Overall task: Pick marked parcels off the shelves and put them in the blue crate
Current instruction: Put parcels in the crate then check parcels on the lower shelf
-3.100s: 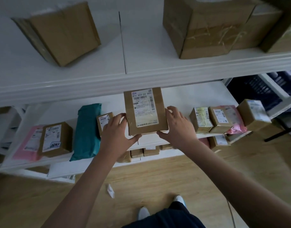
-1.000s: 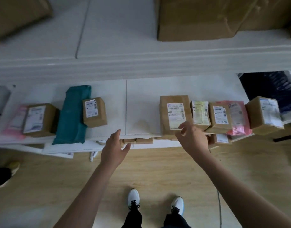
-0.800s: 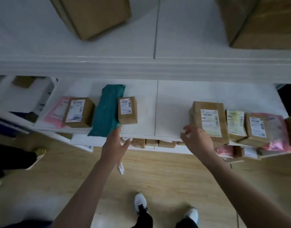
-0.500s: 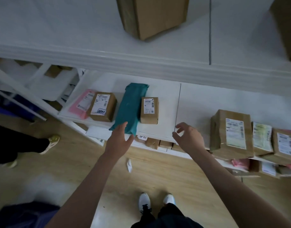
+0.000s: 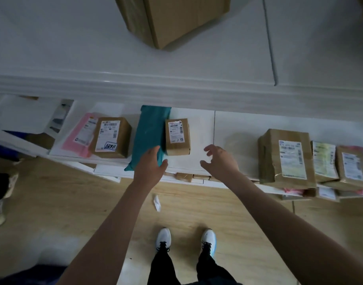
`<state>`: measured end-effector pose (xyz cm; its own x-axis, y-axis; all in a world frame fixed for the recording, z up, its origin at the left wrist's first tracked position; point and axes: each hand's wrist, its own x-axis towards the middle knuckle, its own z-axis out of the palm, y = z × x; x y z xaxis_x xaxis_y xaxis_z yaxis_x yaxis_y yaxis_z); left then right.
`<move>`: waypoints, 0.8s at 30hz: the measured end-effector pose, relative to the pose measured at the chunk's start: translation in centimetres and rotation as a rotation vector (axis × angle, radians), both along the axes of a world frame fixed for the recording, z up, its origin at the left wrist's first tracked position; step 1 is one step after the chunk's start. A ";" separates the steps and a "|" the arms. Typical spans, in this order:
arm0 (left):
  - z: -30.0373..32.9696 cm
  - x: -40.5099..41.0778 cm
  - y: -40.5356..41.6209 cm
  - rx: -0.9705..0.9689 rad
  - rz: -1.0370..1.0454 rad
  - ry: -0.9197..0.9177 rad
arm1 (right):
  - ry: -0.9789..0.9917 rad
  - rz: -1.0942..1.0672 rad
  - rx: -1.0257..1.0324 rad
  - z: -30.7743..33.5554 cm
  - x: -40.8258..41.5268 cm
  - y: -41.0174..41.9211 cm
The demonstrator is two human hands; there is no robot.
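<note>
A: Parcels sit along the lower shelf (image 5: 236, 128), none in hand. Small brown box (image 5: 177, 137) with a white label is just beyond both hands, touching the teal mailer (image 5: 149, 134) on its left.

B: Hands?

A: Left hand (image 5: 150, 164) is over the near end of the teal mailer, fingers straight, holding nothing. Right hand (image 5: 218, 162) hovers above bare shelf right of the small box, fingers spread and loosely bent, empty too.

B: Anything marked?

A: Brown box (image 5: 111, 137) further left has handwriting on its label, can't read it. It lies partly on a pink mailer (image 5: 82, 134).

B: Right side?

A: Bigger brown box (image 5: 286, 159) with a long label, then a yellowish parcel (image 5: 324, 161) and another brown one (image 5: 352, 167), all side by side at the shelf's edge.

B: Crate?

A: Can't tell, nothing I can call it. Upper shelf (image 5: 73, 48) carries a large carton (image 5: 172, 17). White scrap (image 5: 157, 203) on the wood floor (image 5: 53, 202), white shoes (image 5: 163, 238) below.
</note>
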<state>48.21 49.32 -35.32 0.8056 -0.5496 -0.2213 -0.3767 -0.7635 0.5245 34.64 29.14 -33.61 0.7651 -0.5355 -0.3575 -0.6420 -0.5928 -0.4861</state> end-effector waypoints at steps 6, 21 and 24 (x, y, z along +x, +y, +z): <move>-3.2 3.6 -2.9 0.138 -0.189 -0.099 | 0.049 0.007 0.101 -3.7 4.9 0.3; -1.8 2.2 -3.7 -0.139 -0.286 -0.228 | -0.155 -0.180 0.008 -2.4 4.8 2.9; 1.3 1.0 -2.9 -0.192 -0.257 -0.291 | -0.271 -0.165 -0.080 1.2 2.7 4.0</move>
<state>49.22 46.46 -33.99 0.6506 -0.7498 0.1206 -0.6954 -0.5243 0.4915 37.34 33.11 -32.44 0.7270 -0.6787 -0.1042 -0.5863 -0.5346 -0.6086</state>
